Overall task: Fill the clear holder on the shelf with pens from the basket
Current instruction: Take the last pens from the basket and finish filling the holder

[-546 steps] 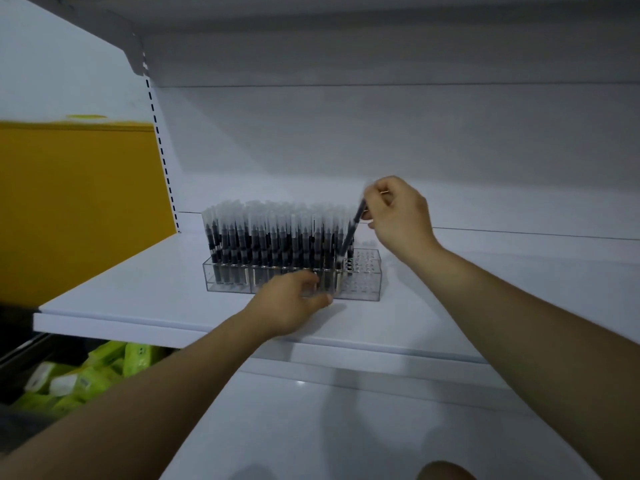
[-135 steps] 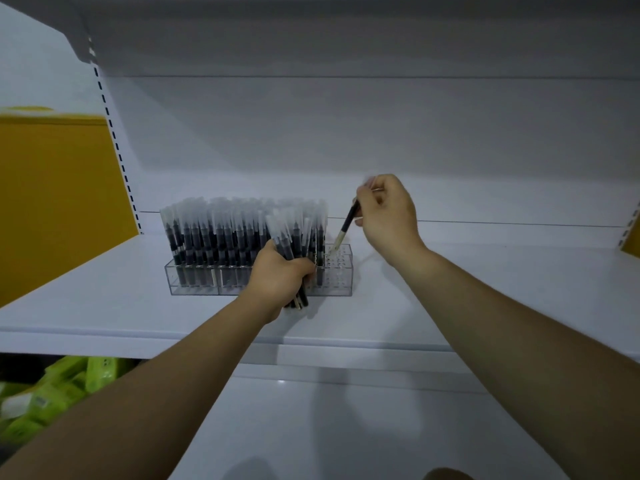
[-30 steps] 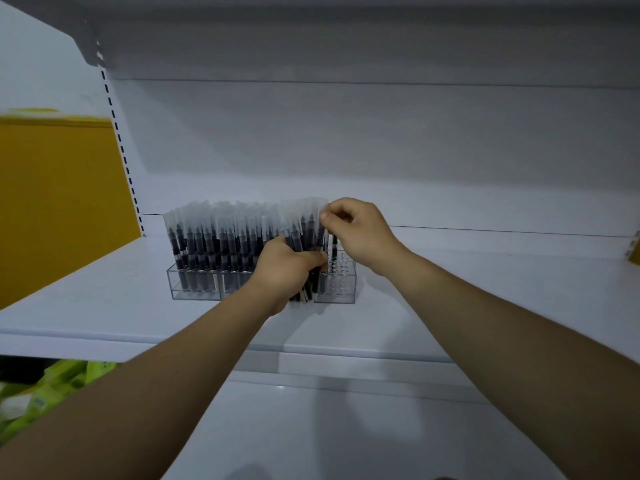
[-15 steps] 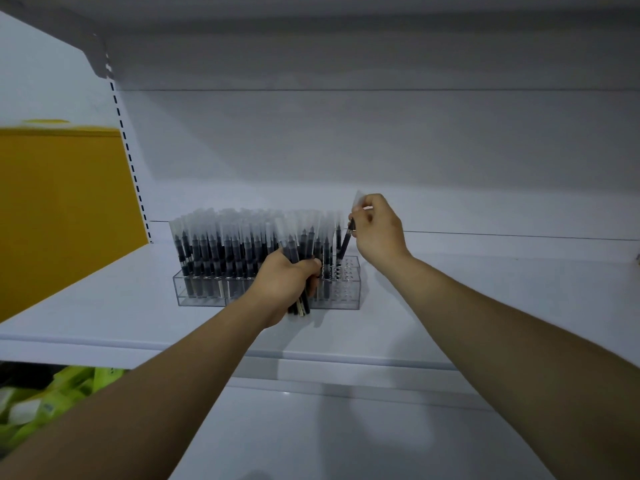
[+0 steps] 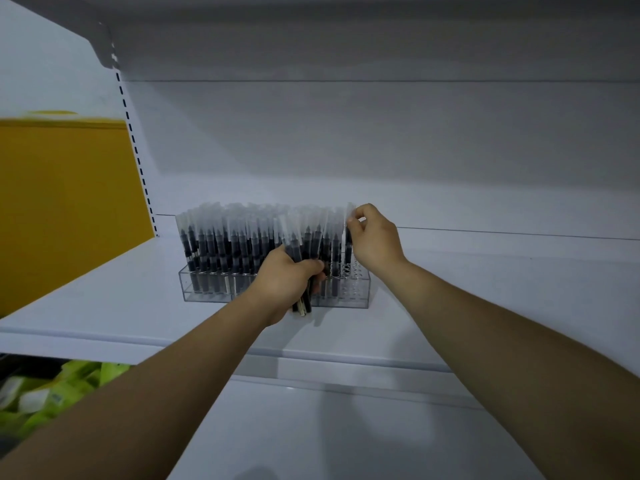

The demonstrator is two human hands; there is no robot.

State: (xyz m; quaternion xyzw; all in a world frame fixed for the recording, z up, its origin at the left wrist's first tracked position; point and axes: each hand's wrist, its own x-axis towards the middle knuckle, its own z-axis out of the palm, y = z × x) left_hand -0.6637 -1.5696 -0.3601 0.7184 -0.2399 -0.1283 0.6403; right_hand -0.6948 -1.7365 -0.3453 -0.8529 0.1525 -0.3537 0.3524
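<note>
Pinching a seemingly light, stiff pen by its cap above the holder's right end, the right hand; the left hand grips a bundle in front.

arms outstretched; left grip fisted round pens; right grip pinching pen

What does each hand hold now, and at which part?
Left hand grips a bundle of pens around their lower barrels; right hand pinches one pen by its clear cap.
</note>
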